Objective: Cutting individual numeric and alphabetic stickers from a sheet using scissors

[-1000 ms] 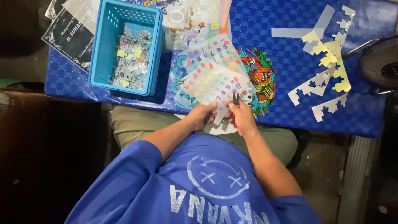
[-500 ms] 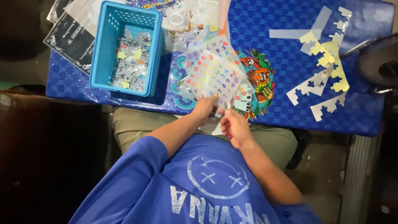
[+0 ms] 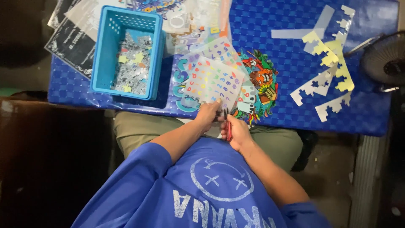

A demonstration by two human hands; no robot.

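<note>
— What do we have in hand?
— Our left hand pinches the near edge of the sticker sheet; our right hand grips red-handled scissors just beside it.
— And around us?
— The sheet lies at the table edge; the blue basket sits at ten o'clock from it, the cut strips at three.

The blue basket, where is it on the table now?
In the head view the blue basket stands at the left part of the blue table, left of the sticker sheet that the left hand holds.
</note>
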